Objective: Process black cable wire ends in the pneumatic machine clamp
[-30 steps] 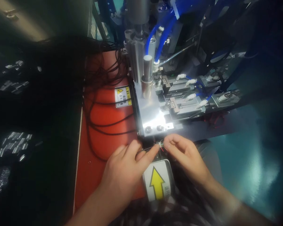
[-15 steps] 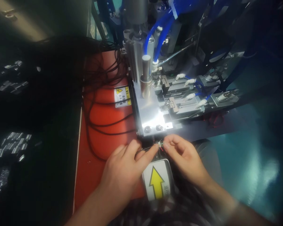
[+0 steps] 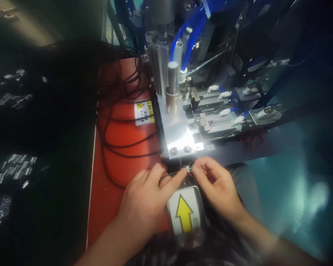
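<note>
At the front edge of the metal machine block (image 3: pixel 180 136), both my hands meet around thin coloured wires (image 3: pixel 189 170), some red, some whitish or green. My left hand (image 3: pixel 151 188) is closed, its thumb pressed on the wire ends, and a dark cable (image 3: pixel 170 174) runs beneath its fingers. From the other side my right hand (image 3: pixel 213 181) pinches the wires between thumb and forefinger. The exact ends within the fingertips are too small to make out. Just below lies a white plate with a yellow arrow (image 3: pixel 184 212).
An orange-red surface (image 3: pixel 122 155) with loose black cables spreads to the left. It carries a yellow-and-white warning label (image 3: pixel 144 112). Pneumatic cylinders (image 3: pixel 219 122) with blue tubes (image 3: pixel 192 40) stand to the right and behind. Small shiny pieces (image 3: pixel 18 168) lie on the dark surface at far left.
Both hands stay at the wires with almost no movement. The view has shifted very slightly.
</note>
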`<act>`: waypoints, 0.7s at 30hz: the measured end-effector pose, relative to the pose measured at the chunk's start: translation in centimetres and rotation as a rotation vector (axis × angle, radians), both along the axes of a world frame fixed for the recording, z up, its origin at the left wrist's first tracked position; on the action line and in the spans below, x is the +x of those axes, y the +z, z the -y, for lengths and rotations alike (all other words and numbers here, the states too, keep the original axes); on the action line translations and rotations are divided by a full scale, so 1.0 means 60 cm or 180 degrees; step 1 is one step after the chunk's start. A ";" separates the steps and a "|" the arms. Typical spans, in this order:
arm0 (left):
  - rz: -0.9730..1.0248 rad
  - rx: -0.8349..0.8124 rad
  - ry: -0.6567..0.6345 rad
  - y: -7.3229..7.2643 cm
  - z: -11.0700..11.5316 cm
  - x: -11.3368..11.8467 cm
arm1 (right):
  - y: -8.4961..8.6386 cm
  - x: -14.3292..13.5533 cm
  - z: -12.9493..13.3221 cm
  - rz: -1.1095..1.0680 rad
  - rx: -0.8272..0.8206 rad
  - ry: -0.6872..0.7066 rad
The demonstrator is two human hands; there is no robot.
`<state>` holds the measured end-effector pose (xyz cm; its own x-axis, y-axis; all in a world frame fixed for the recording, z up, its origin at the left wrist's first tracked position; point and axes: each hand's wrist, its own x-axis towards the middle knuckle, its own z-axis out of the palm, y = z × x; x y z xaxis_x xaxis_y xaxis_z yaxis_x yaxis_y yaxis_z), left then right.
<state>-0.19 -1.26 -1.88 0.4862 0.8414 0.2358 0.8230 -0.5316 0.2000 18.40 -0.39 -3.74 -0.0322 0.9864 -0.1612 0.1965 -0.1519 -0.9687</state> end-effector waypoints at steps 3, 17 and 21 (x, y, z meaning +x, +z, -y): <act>-0.0008 0.0009 -0.0031 0.001 -0.002 0.000 | -0.006 0.000 0.003 0.0250 0.0369 0.0047; 0.0034 -0.0097 0.0035 -0.002 0.003 -0.001 | 0.008 0.000 -0.002 -0.0729 -0.0751 0.0018; 0.0026 -0.0111 0.0039 -0.003 0.003 0.000 | 0.016 0.000 -0.007 -0.0541 -0.0572 -0.0022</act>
<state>-0.18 -1.45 -2.07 0.4740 0.8551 0.2100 0.8277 -0.5141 0.2251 18.41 0.06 -2.78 -0.0671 0.9426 -0.3270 0.0314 -0.3256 -0.9450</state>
